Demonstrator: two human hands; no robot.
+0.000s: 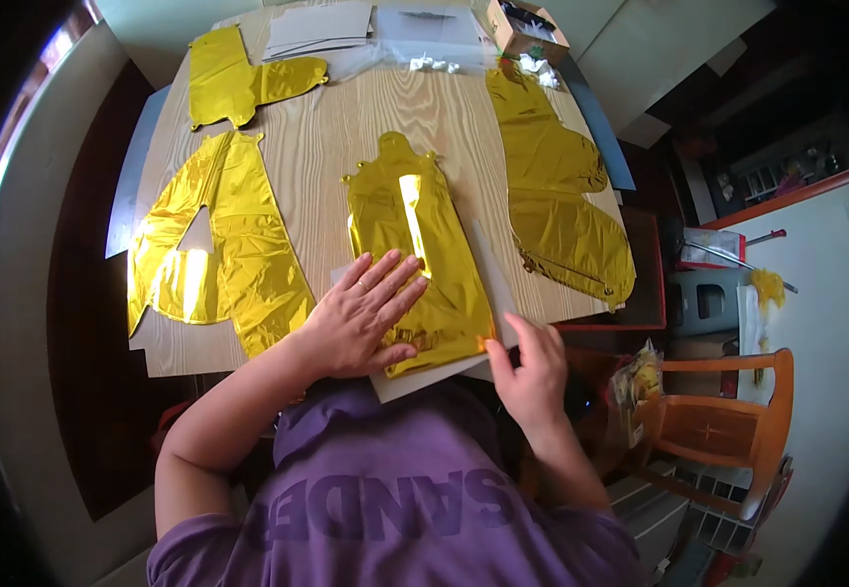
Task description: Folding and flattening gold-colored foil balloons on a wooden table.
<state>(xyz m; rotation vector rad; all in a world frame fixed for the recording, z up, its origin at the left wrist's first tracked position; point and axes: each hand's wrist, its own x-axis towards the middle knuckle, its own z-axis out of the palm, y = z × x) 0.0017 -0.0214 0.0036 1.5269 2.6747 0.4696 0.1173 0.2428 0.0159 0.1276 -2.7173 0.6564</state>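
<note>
A flat gold foil balloon (413, 245) lies in the middle of the wooden table (336, 127), partly on a white card sheet (424, 380). My left hand (361, 318) rests palm down with fingers spread on the balloon's lower left part. My right hand (532, 367) is at the table's near edge, its fingertips pinching the lower right corner of the balloon and sheet. A gold foil letter-shaped balloon (219, 249) lies just left of my left hand.
Another long gold foil balloon (557, 191) lies on the right side, and one more (239, 83) at the far left. Grey card sheets (322, 29), clear plastic wrap (415, 59) and a small cardboard box (527, 27) sit at the far edge. An orange wooden chair (728, 426) stands to my right.
</note>
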